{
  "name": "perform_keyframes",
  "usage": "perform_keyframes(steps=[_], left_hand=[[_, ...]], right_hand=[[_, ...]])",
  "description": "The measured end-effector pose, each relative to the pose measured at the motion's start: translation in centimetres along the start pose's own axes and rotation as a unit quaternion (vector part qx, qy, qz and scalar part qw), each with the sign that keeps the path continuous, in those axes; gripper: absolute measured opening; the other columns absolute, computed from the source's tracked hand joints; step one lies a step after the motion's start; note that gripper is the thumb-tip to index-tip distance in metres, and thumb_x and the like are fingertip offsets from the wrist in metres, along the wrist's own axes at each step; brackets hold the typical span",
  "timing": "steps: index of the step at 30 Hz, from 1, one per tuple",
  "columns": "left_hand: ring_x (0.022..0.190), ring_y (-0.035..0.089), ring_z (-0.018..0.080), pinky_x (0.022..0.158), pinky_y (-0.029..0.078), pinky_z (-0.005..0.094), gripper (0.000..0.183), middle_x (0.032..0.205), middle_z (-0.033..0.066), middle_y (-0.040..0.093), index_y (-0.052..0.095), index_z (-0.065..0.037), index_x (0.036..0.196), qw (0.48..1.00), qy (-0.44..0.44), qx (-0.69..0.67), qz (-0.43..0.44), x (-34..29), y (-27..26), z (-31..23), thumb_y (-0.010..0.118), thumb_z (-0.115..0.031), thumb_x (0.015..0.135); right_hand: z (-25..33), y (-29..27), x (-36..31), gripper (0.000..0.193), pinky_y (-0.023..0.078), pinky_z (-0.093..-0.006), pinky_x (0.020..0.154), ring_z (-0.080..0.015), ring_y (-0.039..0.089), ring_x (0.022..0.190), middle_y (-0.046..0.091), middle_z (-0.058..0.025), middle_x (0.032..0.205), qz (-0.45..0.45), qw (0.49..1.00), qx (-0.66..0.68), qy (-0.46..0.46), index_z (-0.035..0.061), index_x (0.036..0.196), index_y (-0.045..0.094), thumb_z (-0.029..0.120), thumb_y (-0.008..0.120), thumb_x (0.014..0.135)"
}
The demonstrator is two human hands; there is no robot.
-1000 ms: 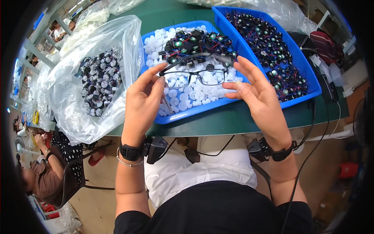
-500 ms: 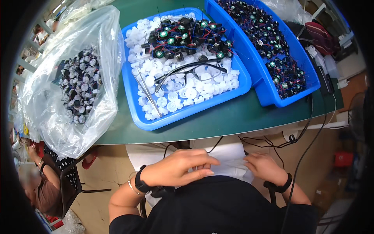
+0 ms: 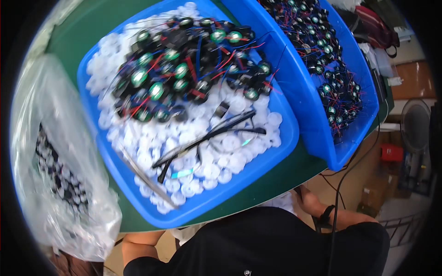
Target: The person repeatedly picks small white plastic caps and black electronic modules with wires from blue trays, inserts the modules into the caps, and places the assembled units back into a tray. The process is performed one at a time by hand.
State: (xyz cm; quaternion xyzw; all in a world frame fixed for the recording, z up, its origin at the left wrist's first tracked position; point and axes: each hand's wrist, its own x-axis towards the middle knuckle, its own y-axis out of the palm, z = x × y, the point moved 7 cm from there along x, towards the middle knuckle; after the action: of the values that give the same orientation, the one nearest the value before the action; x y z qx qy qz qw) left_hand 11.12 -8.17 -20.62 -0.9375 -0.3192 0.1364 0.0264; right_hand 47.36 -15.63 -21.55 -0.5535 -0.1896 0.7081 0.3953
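Observation:
The table's front edge hides my left hand; only my left forearm (image 3: 142,239) shows. My right hand (image 3: 307,200) is partly visible beneath the edge, near my lap, its fingers hidden. Before me on the green table (image 3: 64,41) sits a shallow blue tray (image 3: 161,221) full of small white plastic parts (image 3: 138,143). A heap of small black round components (image 3: 156,91) with green faces and red and blue wires lies on them. Black-framed glasses (image 3: 202,139) and metal tweezers (image 3: 147,179) rest on the white parts near the tray's front. Neither hand touches these.
A deeper blue bin (image 3: 317,142) of wired black components stands at the right, against the tray. At the left is a clear plastic bag (image 3: 99,225) of black and white parts. A black cable (image 3: 338,198) hangs at the right, and a fan (image 3: 415,124) stands beyond.
The view has moved forward and nearer the tray. Both hands, earlier over my lap in front of the table, are now under its edge; the left has gone out of sight.

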Motion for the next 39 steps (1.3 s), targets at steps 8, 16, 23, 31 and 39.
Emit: perform_keyframes(steps=[8, 16, 23, 31, 39], left_hand=[[0.103, 0.058, 0.0194, 0.091, 0.047, 0.0318, 0.036, 0.118, 0.0098, 0.06, 0.053, -0.003, 0.125, 0.97, -0.211, -0.065, -0.103, -4.3, 1.2, 7.6, 0.061, -0.019, 0.093], [0.115, 0.055, 0.0216, 0.099, 0.043, 0.0332, 0.043, 0.128, 0.0101, 0.056, 0.048, -0.004, 0.133, 0.906, -0.261, -0.333, 0.018, -5.4, 5.1, 0.2, 0.059, -0.021, 0.095], [0.115, 0.055, 0.0168, 0.1, 0.042, 0.0324, 0.044, 0.127, 0.0088, 0.055, 0.047, -0.001, 0.133, 0.877, -0.245, -0.413, 0.018, -4.7, 1.6, -11.5, 0.059, -0.02, 0.095], [0.104, 0.058, 0.0185, 0.092, 0.046, 0.0326, 0.039, 0.115, 0.0117, 0.059, 0.048, 0.001, 0.131, 0.886, -0.115, -0.447, -0.051, 0.2, -2.7, -20.8, 0.052, -0.02, 0.098], [0.102, 0.059, 0.0209, 0.091, 0.047, 0.0348, 0.042, 0.116, 0.0122, 0.059, 0.047, 0.0, 0.131, 0.871, -0.104, -0.452, -0.163, -1.4, -5.9, -24.8, 0.054, -0.023, 0.097]], right_hand=[[1.5, -1.2, -1.3, 0.018, 0.051, -0.0465, 0.069, -0.0427, 0.061, 0.078, 0.061, -0.0216, 0.079, -0.024, 0.998, 0.052, -0.039, -0.001, 0.093, 0.059, 0.008, 0.06, 0.078], [-4.7, 6.6, -8.3, 0.038, 0.051, -0.0468, 0.062, -0.0349, 0.064, 0.072, 0.063, -0.0204, 0.082, 0.046, 0.992, -0.085, 0.083, -0.006, 0.11, 0.048, 0.021, 0.058, 0.085], [1.3, 3.8, -8.3, 0.027, 0.051, -0.0478, 0.076, -0.0359, 0.066, 0.084, 0.069, -0.0153, 0.084, 0.159, 0.978, -0.091, 0.105, 0.0021, 0.096, 0.066, 0.025, 0.054, 0.089], [17.1, -30.6, -7.4, 0.017, 0.048, -0.0411, 0.057, -0.0327, 0.062, 0.063, 0.065, -0.0131, 0.072, -0.402, 0.868, 0.287, -0.04, 0.0024, 0.09, 0.062, 0.018, 0.057, 0.093], [6.2, -41.8, 6.1, 0.039, 0.046, -0.0457, 0.091, -0.0383, 0.057, 0.105, 0.057, -0.0206, 0.118, -0.578, 0.798, 0.146, 0.094, -0.0015, 0.115, 0.053, 0.025, 0.062, 0.088]])
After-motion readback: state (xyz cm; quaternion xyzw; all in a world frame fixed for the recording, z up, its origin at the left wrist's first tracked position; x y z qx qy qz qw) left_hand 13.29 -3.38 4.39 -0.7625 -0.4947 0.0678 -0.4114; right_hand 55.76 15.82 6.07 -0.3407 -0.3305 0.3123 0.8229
